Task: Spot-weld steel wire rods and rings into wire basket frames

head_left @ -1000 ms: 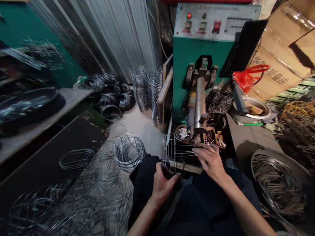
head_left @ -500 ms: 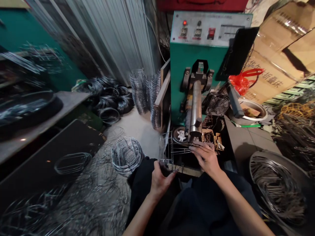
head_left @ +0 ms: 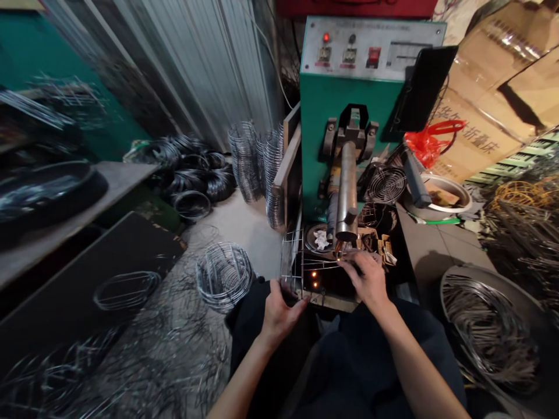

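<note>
My left hand [head_left: 280, 314] is closed on the near left corner of a thin wire frame [head_left: 302, 263], thumb against fingers. The frame reaches right, to just below the round metal arm [head_left: 348, 192] of a green welding machine [head_left: 345, 93]. My right hand [head_left: 367, 280] is closed at the frame's right end, right beside the arm's lower tip. What exactly its fingertips pinch is partly hidden. An orange glow [head_left: 339, 254] shows at the tip, and two sparks [head_left: 314, 279] hang lower left of it.
On the floor to the left stands a bundle of bent wire pieces [head_left: 223, 276]. Stacked wire rings [head_left: 247, 163] lean by the machine. A basin of cut wires [head_left: 489, 331] is at the right. A bowl [head_left: 449, 201] and cardboard boxes [head_left: 502, 110] lie behind it.
A glow and sparks have appeared at the arm's tip. The wire frame and my left hand have shifted slightly left. My right hand stays beside the tip.
</note>
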{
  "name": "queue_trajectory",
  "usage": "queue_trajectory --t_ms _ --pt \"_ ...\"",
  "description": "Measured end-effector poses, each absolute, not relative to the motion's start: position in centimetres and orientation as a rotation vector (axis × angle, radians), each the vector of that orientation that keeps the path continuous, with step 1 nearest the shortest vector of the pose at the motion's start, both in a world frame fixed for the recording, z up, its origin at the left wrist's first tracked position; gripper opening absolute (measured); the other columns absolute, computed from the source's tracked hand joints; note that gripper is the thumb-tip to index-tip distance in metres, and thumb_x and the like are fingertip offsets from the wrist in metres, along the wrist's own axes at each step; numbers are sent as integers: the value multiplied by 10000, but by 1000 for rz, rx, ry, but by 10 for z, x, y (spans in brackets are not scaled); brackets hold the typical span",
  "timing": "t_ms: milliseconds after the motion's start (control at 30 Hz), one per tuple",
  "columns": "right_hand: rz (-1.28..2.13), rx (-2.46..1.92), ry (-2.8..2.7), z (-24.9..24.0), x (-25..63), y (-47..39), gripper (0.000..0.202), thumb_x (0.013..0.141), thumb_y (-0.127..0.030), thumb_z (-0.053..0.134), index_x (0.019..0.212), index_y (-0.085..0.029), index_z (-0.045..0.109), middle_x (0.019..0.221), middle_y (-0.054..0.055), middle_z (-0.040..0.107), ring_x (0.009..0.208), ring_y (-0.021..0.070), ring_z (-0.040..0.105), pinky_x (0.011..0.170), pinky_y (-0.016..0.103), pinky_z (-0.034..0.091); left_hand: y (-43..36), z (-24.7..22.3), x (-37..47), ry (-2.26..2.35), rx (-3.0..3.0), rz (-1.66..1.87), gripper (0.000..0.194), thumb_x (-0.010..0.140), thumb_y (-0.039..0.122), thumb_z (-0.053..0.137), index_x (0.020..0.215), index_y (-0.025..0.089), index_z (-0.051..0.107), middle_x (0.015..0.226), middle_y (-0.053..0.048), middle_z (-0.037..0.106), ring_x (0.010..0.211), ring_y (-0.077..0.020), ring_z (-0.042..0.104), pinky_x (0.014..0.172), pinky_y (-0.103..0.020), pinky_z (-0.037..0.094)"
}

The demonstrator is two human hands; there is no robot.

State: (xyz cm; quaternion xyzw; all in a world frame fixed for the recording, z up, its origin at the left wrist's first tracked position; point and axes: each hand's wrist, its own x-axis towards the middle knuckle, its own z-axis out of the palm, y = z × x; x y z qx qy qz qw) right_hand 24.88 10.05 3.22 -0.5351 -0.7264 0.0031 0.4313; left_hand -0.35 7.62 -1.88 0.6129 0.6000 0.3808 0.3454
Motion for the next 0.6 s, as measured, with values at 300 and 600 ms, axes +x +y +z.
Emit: queue_trajectory --t_ms 300,600 --pt "120 -1358 -1711 37 255 107 192 996 -337 588 855 -215 633 878 36 701 840 223 644 805 353 445 96 6 -2 1690 1658 863 525 672 519 767 857 254 353 669 38 567 609 -198 598 566 -284 426" --pt "114 -1380 -1643 33 252 119 231 978 -397 596 845 -212 634 857 42 692 807 222 639 798 353 469 116 2 -4 1612 1683 844 522 707 556 746 880 246 363 681 46 564 615 -181 586 599 -288 424"
